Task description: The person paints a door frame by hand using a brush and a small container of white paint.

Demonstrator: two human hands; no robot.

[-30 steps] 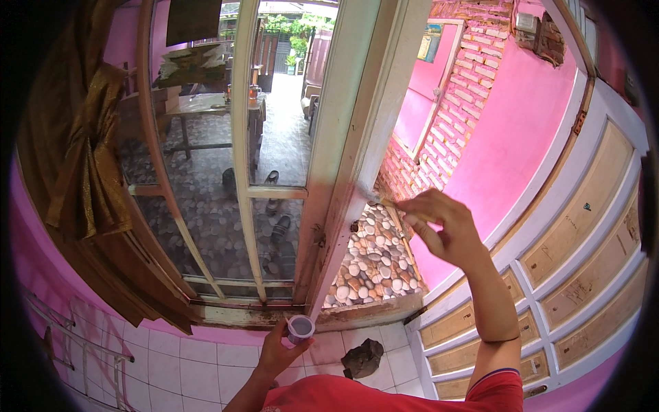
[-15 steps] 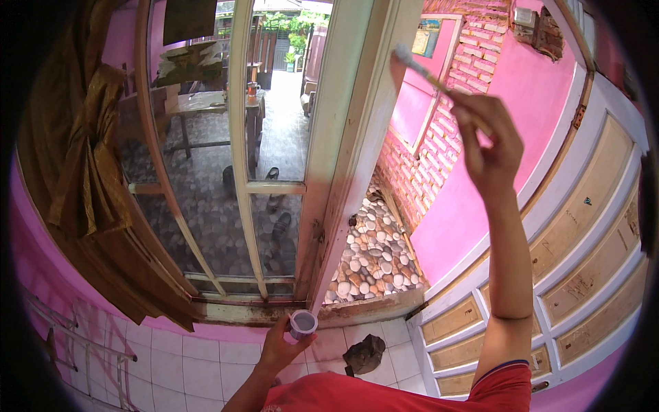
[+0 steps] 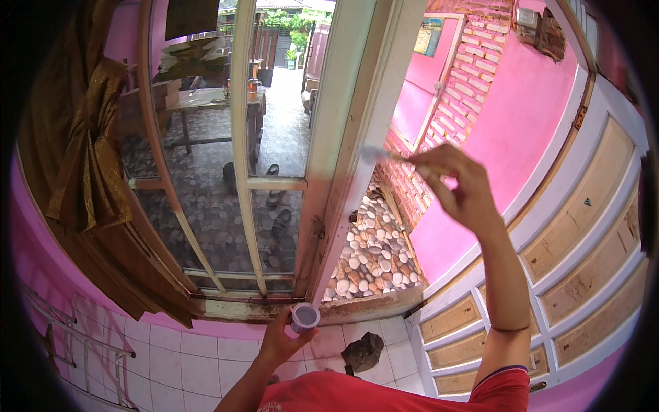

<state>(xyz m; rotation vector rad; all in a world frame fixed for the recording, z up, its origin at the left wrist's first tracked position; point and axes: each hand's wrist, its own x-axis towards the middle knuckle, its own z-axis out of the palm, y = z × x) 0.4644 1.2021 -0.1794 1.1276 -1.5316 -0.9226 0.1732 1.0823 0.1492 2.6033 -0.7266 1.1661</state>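
My right hand (image 3: pixel 458 184), arm stretched forward, grips a paintbrush (image 3: pixel 395 157) by its handle. Its pale, paint-covered bristles touch the wooden door frame (image 3: pixel 347 180) at mid height. Whitish-grey paint shows on the edge of the frame around the brush. Low in front of my body, my left hand (image 3: pixel 283 340) is wrapped around a small round cup (image 3: pixel 305 318) with greyish paint inside. The cup is held upright, its opening facing up.
A panelled door (image 3: pixel 549 268) stands open on the right. Left of the frame are glass window panes (image 3: pixel 274 130) and a brown curtain (image 3: pixel 89 151). A dark crumpled bag (image 3: pixel 363 352) lies on the white floor tiles (image 3: pixel 237 371). A metal ladder (image 3: pixel 86 340) is at lower left.
My right hand has moved down and to the left, bringing the brush from high on the frame to its middle. My left hand with the cup has barely moved.
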